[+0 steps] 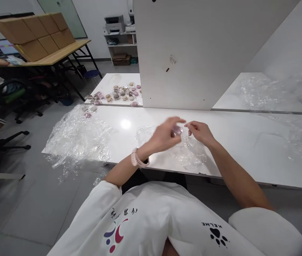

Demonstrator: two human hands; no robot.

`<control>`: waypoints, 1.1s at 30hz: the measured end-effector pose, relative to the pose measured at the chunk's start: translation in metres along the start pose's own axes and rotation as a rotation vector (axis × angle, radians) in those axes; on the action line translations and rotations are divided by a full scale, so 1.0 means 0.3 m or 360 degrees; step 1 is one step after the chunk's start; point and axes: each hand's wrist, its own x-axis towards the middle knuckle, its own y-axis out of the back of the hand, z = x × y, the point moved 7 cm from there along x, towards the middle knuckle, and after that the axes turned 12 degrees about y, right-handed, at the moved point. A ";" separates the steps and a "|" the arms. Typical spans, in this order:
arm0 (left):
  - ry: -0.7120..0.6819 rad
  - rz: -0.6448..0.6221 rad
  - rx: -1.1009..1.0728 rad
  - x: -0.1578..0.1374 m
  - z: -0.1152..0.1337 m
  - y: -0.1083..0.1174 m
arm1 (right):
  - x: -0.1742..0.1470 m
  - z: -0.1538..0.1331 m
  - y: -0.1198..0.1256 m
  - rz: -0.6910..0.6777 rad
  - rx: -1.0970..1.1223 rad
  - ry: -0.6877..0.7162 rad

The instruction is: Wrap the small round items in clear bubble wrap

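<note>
Left hand (pixel 164 136): raised over the table (pixel 243 142), thumb and fingers curved around a small piece (pixel 177 130), pinkish in clear wrap (blurred, so its outline is uncertain).
Right hand (pixel 200 133): just beside the left, fingertips drawn together near the piece; cannot tell whether they pinch anything.
Film (pixel 189 154): crumpled and clear, on the white tabletop below the hands; a bigger heap (pixel 77 137), toward the left end, spills over the near edge.
Wrapped pieces (pixel 124 98): pink, tan and brown, scattered far left, beside an upright white panel (pixel 188 53).
Background: boxes (pixel 37 35) stacked on a wooden desk (pixel 69 49), upper left.
</note>
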 end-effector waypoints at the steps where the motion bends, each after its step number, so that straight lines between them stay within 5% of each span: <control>1: 0.0061 -0.0341 0.0220 -0.001 -0.033 -0.109 | -0.002 0.014 -0.020 -0.0094 0.0100 -0.0045; 3: 0.0183 -0.0865 0.0591 -0.058 -0.127 -0.246 | 0.004 0.067 -0.001 -0.0063 0.0175 -0.0150; 6: 0.0289 -0.1079 0.0779 -0.184 -0.250 -0.227 | 0.005 0.205 0.091 0.0252 0.0135 -0.0368; 11: 0.0522 -0.0627 0.0721 -0.284 -0.301 0.059 | -0.074 0.345 0.143 0.0512 0.0057 -0.0583; 13: 0.0450 -0.0292 0.0561 -0.249 -0.234 0.119 | -0.137 0.295 0.177 0.0713 -0.0148 -0.0398; 15: 0.0238 -0.0029 0.0340 -0.185 -0.151 0.085 | -0.226 0.193 0.210 0.0916 -0.0353 -0.0034; 17: -0.0019 0.0047 0.0190 -0.107 -0.098 -0.045 | -0.321 0.093 0.188 0.0807 -0.0394 0.0344; 19: -0.0226 -0.0036 0.0191 -0.034 -0.097 -0.229 | -0.416 0.025 0.100 0.0384 -0.0356 0.0637; 21: -0.0365 -0.0193 0.0392 0.019 -0.137 -0.405 | -0.516 -0.003 -0.010 -0.0021 -0.0410 0.0826; 23: -0.0414 -0.0358 0.0616 0.042 -0.194 -0.514 | -0.594 0.006 -0.093 -0.0183 -0.0559 0.0919; 25: -0.0368 -0.0433 0.0709 0.034 -0.237 -0.520 | -0.634 0.026 -0.139 -0.0166 -0.0688 0.0953; 27: -0.0303 -0.0434 0.0673 -0.009 -0.249 -0.450 | -0.645 0.033 -0.154 -0.0100 -0.0719 0.0991; 31: -0.0378 -0.0647 0.0622 -0.199 -0.231 -0.335 | -0.611 -0.016 -0.126 0.0011 -0.0563 0.1083; 33: -0.0367 -0.0585 0.0618 -0.268 -0.234 -0.316 | -0.568 -0.051 -0.097 0.0021 -0.0453 0.1091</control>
